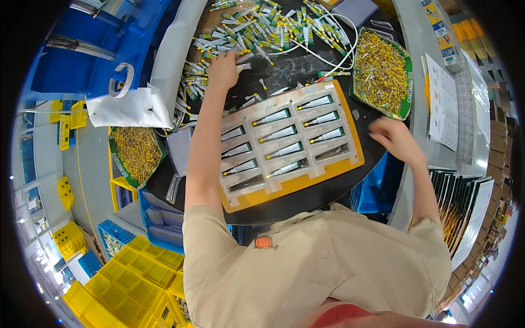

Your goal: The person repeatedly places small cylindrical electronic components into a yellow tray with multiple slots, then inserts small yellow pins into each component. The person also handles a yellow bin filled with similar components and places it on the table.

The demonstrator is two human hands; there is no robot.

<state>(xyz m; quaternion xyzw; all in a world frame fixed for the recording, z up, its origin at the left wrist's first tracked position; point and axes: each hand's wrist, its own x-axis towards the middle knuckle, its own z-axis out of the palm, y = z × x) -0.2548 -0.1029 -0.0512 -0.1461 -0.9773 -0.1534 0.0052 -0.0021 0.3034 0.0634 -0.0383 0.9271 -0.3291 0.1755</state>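
Note:
At the pile of small tubes (262,33), which are white and green with yellow caps, my left hand (223,70) has its fingers closed. A white tube (244,66) sticks out from beside its fingertips, partly hidden. In front of me lies a yellow board with a clear plastic tray (257,124), tilted a little. Most of the visible pockets each hold one tube, caps toward the left; a dark pocket (332,153) at the lower right holds none. Off the tray's right edge, my right hand (389,135) hangs with loosely bent fingers apart, slightly blurred, nothing visible in them.
A green-edged box of small yellow pieces (381,71) stands at the right, another such box (136,156) at the left. A white cable (314,52) crosses the black table (284,71). White paper sheets (440,104) lie farther right; yellow crates (131,273) stand lower left.

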